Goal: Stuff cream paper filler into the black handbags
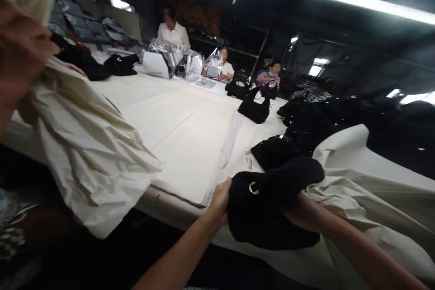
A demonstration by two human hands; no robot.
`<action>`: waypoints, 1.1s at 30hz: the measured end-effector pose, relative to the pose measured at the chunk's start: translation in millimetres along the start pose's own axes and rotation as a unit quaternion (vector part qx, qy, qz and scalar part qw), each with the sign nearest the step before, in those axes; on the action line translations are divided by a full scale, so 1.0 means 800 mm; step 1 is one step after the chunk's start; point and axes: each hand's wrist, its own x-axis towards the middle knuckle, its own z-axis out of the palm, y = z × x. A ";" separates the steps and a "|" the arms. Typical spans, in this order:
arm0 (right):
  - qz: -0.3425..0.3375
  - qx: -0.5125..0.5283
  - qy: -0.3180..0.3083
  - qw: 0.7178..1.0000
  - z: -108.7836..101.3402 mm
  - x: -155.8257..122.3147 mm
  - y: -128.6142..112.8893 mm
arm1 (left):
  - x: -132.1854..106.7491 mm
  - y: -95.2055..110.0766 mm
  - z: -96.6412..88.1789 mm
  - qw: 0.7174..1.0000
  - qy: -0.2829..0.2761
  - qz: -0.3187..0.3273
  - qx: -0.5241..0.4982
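Head view. Left hand (221, 195) pinches the black handbag (268, 208) at 6 o'clock, where it overhangs the table (190, 136) edge. The right hand is hidden behind or inside it, so its grip cannot be told. Bag contents are unseen. Risk: a loosened pinch could let the bag slip floorward. Co-worker's hand (20, 50), at 9 o'clock, holds cream cloth (91, 154).

Not much to report on us, honestly: both our forearms come in bare from the bottom edge, long and slim. Our left hand (220, 199) is bare too. Our right hand is hidden past the wrist.
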 end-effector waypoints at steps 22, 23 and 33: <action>0.247 0.164 0.245 0.923 0.035 -0.104 0.052 | -0.058 0.055 0.038 0.773 -0.137 0.274 0.556; 0.212 0.179 0.236 0.931 0.032 -0.094 0.054 | -0.072 0.046 0.034 0.776 -0.122 0.278 0.552; 0.070 0.423 0.030 0.903 0.009 0.002 0.040 | -0.128 0.060 0.019 0.756 0.069 0.373 0.533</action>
